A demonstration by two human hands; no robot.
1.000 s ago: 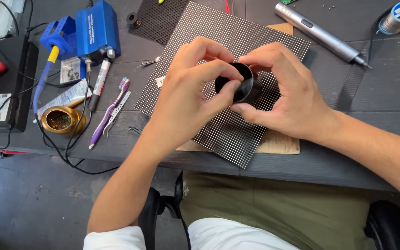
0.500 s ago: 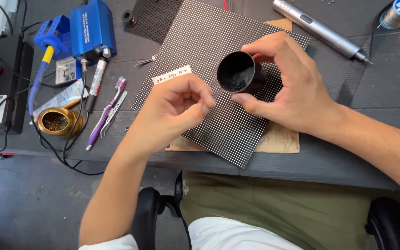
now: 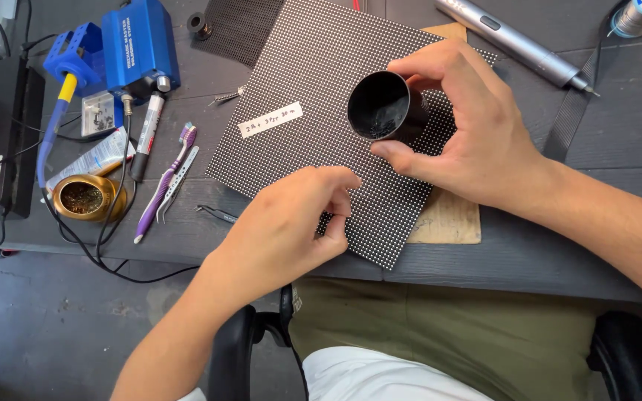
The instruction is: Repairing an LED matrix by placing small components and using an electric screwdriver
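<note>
A black dotted panel (image 3: 313, 141) lies tilted on the dark desk, with a small white paper label (image 3: 270, 119) on it. My right hand (image 3: 469, 126) grips a small black round cup (image 3: 382, 106) above the panel, its open mouth tipped toward me. My left hand (image 3: 291, 223) hovers over the panel's near corner with thumb and forefinger pinched together; whether something tiny sits between them cannot be told.
At the left stand a blue soldering station (image 3: 139, 44), a brass tip-cleaner pot (image 3: 83, 197), a purple toothbrush (image 3: 163, 184), tweezers (image 3: 178, 182) and a marker (image 3: 146, 137). A grey electric screwdriver (image 3: 518, 43) lies at the back right. A brown board (image 3: 447, 219) sticks out under the panel.
My left hand has let go of the cup and drawn back toward me, down to the panel's near corner. My right hand keeps the cup, now tipped open toward me.
</note>
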